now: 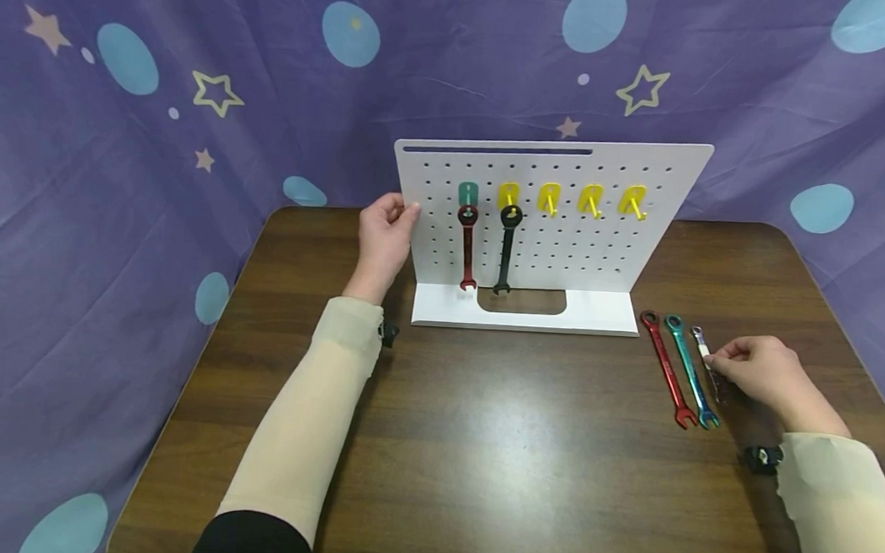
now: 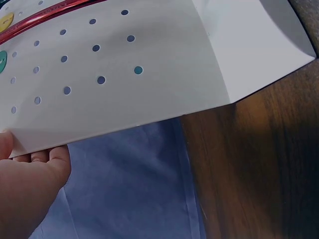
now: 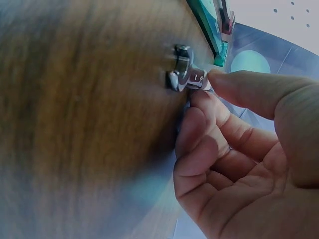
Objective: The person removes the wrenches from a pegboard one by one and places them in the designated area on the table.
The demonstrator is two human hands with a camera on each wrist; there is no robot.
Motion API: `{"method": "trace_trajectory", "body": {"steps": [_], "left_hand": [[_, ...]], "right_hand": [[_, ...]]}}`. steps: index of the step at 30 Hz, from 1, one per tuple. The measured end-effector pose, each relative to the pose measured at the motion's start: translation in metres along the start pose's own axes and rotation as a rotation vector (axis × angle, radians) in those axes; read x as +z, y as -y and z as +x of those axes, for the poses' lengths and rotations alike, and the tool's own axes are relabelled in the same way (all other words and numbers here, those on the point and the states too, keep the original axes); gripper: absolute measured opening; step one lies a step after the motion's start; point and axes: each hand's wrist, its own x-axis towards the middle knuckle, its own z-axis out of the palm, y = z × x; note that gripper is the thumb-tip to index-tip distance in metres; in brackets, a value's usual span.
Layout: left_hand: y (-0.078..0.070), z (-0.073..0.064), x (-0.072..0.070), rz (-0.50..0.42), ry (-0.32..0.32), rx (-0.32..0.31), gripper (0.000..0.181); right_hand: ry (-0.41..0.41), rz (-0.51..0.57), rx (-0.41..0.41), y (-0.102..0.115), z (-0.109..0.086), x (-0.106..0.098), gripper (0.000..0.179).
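Observation:
My left hand (image 1: pixel 386 238) grips the left edge of a white pegboard (image 1: pixel 444 243), thumb on its front and fingers behind, as the left wrist view also shows. At the right of the table, my right hand (image 1: pixel 764 370) pinches a small silver wrench (image 1: pixel 703 347) between thumb and fingers. Its open end (image 3: pixel 183 69) shows close to the tabletop in the right wrist view. Just left of it lie a teal wrench (image 1: pixel 687 364) and a red wrench (image 1: pixel 663 363). On the board hang a dark red wrench (image 1: pixel 467 249) and a black wrench (image 1: pixel 506 251).
The board carries one green hook (image 1: pixel 468 193) and several yellow hooks (image 1: pixel 591 199) in a row. Its base (image 1: pixel 598 314) stands on the brown wooden table (image 1: pixel 419 442). Behind the table hangs a purple curtain (image 1: pixel 273 67) with stars and blue spots.

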Motion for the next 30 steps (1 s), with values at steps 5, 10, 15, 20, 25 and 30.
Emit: {"method": "trace_trajectory", "body": {"steps": [5,10,15,20,25,30], "left_hand": [[0.0,0.0,0.0,0.003,-0.003,-0.002,0.011],[0.0,0.001,0.001,0.007,0.0,-0.007,0.014],[0.0,0.0,0.001,0.017,-0.014,-0.011,0.013],[0.001,0.0,0.001,0.026,-0.025,-0.013,0.01],[0.002,0.0,0.001,0.034,-0.02,-0.012,0.012],[0.001,0.0,0.001,0.026,-0.019,-0.012,0.013]], "right_hand": [[-0.007,0.005,0.006,0.0,-0.001,0.0,0.034],[-0.033,0.003,0.003,0.001,-0.002,0.001,0.035],[-0.092,0.016,-0.01,0.004,-0.003,0.002,0.035],[-0.145,0.036,-0.032,0.009,-0.002,0.003,0.034],[-0.176,0.065,-0.042,0.018,-0.003,0.003,0.034],[-0.227,0.082,-0.076,0.028,-0.005,0.003,0.032]]}}
